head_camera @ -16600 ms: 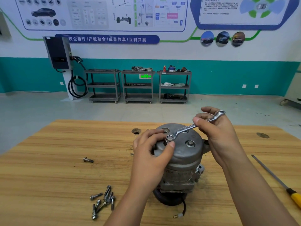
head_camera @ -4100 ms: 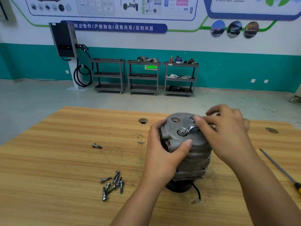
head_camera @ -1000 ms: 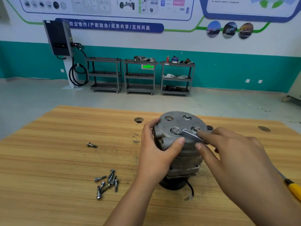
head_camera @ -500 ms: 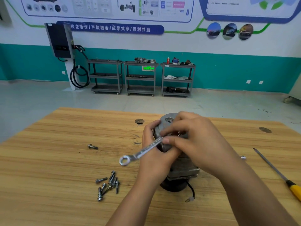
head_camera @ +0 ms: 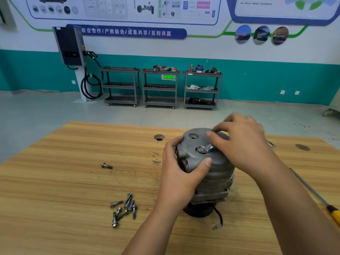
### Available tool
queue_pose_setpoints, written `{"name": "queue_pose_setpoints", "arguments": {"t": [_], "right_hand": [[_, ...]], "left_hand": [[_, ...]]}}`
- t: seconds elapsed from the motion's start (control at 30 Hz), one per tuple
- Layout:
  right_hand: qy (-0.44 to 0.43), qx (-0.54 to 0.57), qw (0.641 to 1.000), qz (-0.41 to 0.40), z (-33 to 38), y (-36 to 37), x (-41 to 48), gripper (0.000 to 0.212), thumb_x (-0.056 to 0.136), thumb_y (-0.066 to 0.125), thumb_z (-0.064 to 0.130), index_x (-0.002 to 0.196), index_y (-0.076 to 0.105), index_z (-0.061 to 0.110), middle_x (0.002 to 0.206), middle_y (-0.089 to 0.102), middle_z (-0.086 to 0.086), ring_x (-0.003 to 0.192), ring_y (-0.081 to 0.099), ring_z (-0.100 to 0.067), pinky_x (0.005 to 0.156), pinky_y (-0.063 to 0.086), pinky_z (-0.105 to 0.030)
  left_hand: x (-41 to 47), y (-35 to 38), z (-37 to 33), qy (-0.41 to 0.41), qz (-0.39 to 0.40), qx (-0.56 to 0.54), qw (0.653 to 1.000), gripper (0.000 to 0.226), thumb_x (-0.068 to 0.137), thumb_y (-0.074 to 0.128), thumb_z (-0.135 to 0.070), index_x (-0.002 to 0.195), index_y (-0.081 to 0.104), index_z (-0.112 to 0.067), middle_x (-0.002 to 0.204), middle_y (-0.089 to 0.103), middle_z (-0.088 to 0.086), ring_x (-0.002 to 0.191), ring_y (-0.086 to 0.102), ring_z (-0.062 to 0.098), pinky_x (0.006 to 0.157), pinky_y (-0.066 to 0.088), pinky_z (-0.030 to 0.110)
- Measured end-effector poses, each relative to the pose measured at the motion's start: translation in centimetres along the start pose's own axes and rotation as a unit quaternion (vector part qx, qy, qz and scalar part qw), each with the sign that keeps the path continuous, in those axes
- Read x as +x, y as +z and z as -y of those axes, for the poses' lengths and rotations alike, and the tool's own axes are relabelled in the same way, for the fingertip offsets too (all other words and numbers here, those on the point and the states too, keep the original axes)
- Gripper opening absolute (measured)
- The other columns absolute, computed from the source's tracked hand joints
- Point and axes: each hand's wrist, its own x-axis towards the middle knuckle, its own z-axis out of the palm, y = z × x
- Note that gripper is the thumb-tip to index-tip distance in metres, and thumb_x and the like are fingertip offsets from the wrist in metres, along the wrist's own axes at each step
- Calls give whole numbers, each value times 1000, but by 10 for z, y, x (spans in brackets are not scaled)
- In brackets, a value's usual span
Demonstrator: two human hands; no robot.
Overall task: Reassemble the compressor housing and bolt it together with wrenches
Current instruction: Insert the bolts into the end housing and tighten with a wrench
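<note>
Two hands: both busy on the compressor housing [head_camera: 219,170], each grasping something.
Housing position: standing on end on the counter [head_camera: 73,181], about midway between its left and right edges, domed grey cap facing up, black pulley [head_camera: 198,211] sitting underneath against the wood.
Left hand [head_camera: 176,173]: gripping the cap's left side, thumb pressing across the front, fingers [head_camera: 173,144] curling over the upper rim.
Right hand [head_camera: 244,144]: lying over the cap's right half, fingers [head_camera: 219,132] clenching down around the wrench [head_camera: 209,148], index finger reaching across the top.
Wrench end: ring sitting on a bolt head [head_camera: 201,149] in the cap, with only a short piece of shank showing before vanishing under the right hand.
Open port [head_camera: 193,136]: gaping in the cap just beyond that bolt head.
Loose bolts [head_camera: 124,208]: lying in a small heap toward the near edge, left of the housing.
Single bolt [head_camera: 106,165]: lying alone closer to the left edge, well apart from the heap.
Screwdriver [head_camera: 312,192]: lying by the right edge, yellow handle pointing toward the near edge.
Wire [head_camera: 219,218]: trailing from the housing's base toward the near edge, ending in a small brass-coloured connector.
Trolleys [head_camera: 160,87]: three standing against the teal wall, well beyond the far edge.
</note>
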Motion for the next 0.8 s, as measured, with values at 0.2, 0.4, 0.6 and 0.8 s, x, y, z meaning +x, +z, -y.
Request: {"name": "queue_pose_setpoints", "arguments": {"t": [0.2,0.4,0.6,0.8], "right_hand": [[-29,-86,995,29,-16,-29,-45,45,87,26,52,93,67,36,84,59,13,88,54,-12,72,21,-31],[-74,105,989,76,-5,-49,-70,37,78,40,46,79,71,26,64,64,5,71,54,-8,66,40,-29],[-87,189,976,65,1,-43,-66,23,89,50,24,91,69,38,72,67,15,64,55,12,60,41,-13],[-184,199,949,158,12,-33,-62,32,87,57,8,96,72,34,90,64,27,93,52,14,78,35,-4]], "left_hand": [[0,3,1,2,-3,0,1000,68,55,73,-55,115,41,-48,121,56,-11,105,62,11,88,54,39],[-1,2,0,3,-11,1,1000,68,56,74,-51,115,42,-48,118,56,-15,104,62,8,89,54,38],[0,-1,1,2,-12,-4,1000,66,57,75,-49,114,41,-50,120,56,-13,105,62,9,89,54,38],[5,3,4,1,4,-28,1000,67,56,77,-29,109,42,-50,117,60,-4,98,65,9,84,55,29]]}}
